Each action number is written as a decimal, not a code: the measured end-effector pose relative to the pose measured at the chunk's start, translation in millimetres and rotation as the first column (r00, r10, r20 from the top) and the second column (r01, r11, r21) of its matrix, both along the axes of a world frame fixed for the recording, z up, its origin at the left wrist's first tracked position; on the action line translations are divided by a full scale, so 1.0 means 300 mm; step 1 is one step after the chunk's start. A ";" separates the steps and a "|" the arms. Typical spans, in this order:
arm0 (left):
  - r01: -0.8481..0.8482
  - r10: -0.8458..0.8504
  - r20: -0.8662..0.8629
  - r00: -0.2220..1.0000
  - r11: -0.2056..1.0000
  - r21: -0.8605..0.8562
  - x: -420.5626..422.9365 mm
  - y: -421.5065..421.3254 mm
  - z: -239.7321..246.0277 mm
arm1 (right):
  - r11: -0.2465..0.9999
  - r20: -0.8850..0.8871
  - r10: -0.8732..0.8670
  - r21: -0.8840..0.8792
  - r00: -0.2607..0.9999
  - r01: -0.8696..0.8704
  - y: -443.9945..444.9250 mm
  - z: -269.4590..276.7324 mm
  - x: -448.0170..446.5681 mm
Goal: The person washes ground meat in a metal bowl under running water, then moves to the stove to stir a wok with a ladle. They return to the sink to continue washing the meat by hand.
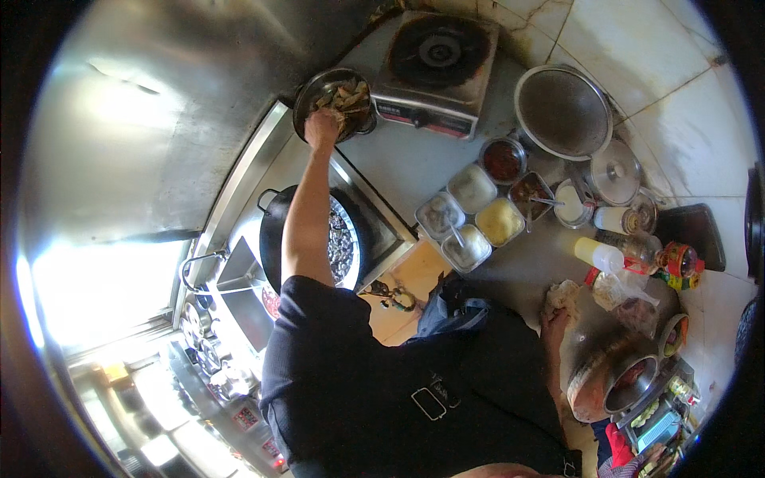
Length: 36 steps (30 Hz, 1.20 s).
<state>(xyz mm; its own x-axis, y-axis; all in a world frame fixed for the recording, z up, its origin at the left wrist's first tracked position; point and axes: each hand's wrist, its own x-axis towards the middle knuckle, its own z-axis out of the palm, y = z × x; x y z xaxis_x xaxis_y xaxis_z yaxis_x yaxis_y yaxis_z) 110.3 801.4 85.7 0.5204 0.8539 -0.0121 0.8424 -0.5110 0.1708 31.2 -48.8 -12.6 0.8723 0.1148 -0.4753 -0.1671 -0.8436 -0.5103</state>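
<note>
My left hand [323,126] reaches into a dark metal pot [306,95] that holds brownish pieces of food [349,97]; its fingertips are hidden among them, so its grip cannot be told. My right hand [556,313] rests at the steel counter with a crumpled pale cloth [563,297] in its grasp. Under my left forearm sits a large black wok [278,239] with dark pieces in liquid [342,242]. A portable gas stove [439,66] stands beside the pot.
Square seasoning tubs [499,222], a red sauce bowl [503,160] and a large metal strainer or basin [563,112] stand on the counter. Bottles [597,255] lie towards the wall. A faucet [200,260] and sink [248,310] are at the left; a steel pot [630,385] stands lower right.
</note>
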 end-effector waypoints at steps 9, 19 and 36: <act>0.211 -0.185 -0.278 0.943 0.975 0.065 -0.009 0.121 -0.109 | 0.994 0.037 0.088 -0.074 0.995 -0.085 -0.067 -0.078 -0.011; 0.150 -0.149 -0.122 0.981 0.989 -0.004 -0.040 0.153 -0.076 | 0.994 -0.023 0.052 -0.095 0.998 -0.054 0.008 -0.015 0.015; 0.203 -0.030 0.738 0.674 0.968 -0.146 -0.308 -0.368 0.276 | 0.992 -0.112 0.129 0.004 0.985 -0.129 -0.056 -0.006 0.029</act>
